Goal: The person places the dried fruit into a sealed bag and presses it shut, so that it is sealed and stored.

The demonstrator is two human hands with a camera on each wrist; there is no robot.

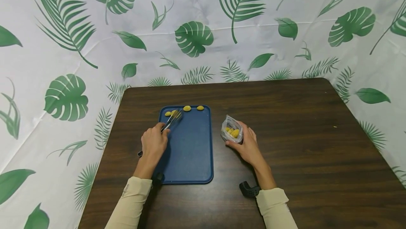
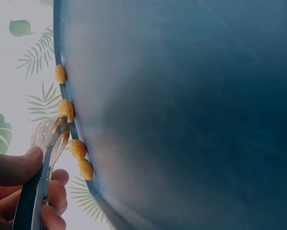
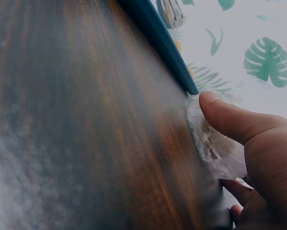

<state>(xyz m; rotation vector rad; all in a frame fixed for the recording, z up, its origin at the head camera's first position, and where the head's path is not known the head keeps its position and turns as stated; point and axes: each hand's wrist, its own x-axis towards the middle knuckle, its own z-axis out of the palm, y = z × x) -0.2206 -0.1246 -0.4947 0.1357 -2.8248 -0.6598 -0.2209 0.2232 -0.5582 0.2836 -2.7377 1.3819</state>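
My left hand grips metal tongs with fork-like ends and dark handles. The prongs are over the far left of a blue tray, among several yellow oval, rough-skinned pieces along its far edge. In the left wrist view a yellow piece shows at the prongs; whether they pinch it I cannot tell. To the right of the tray, my right hand holds a clear plastic bag by its side, thumb in front. Through its open top show several more yellow pieces.
Both lie on a dark wood-grain table with rounded corners. A white cloth with green leaves hangs behind it and at the sides. A tiny yellow crumb lies on the right. Each wrist wears a black mount.
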